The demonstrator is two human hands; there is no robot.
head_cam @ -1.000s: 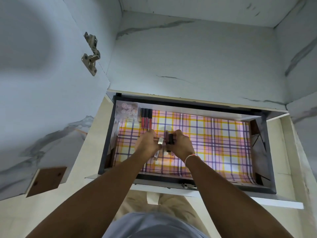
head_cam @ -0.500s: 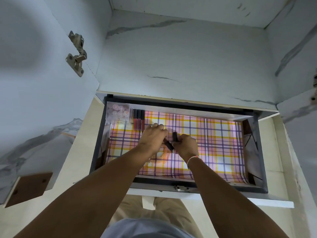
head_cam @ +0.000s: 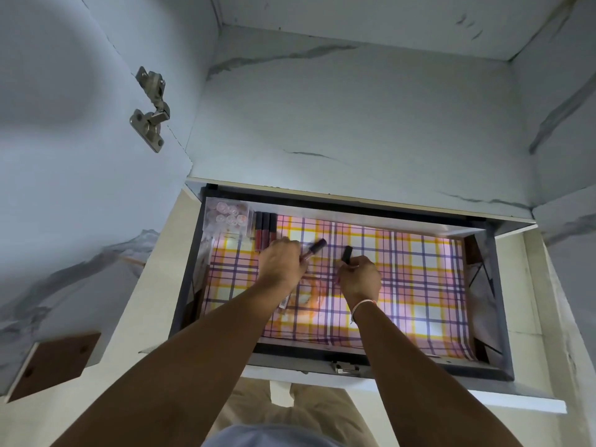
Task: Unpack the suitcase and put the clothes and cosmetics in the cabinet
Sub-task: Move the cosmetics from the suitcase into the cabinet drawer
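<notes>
- Left hand (head_cam: 282,264) grips a dark-capped lip gloss tube (head_cam: 314,248), fingers curled round its lower part, the cap pointing up and to the right above the plaid liner.
- At the drawer's far-left corner sits a clear pack of small round containers (head_cam: 227,216), and just beside it a row of lip gloss tubes (head_cam: 265,232) lies side by side, caps toward the back wall.
- The held tube hovers just right of that row; whether it touches the liner cannot be told.
- Something thin and light shows under the left forearm, too hidden to name.
- Right hand (head_cam: 359,277), a thread band on its wrist, pinches a short black cosmetic tube (head_cam: 346,254) that stands upright out of its curled fingers, near the drawer's middle.
- The plaid drawer liner (head_cam: 419,285) lies bare across the whole right half of the open cabinet drawer (head_cam: 501,301).
- Progress, as a judgement: cosmetics are partly stowed, with two pieces in hand likely next for the row. No clothes and no suitcase are in view, so how much is left cannot be told from here.
</notes>
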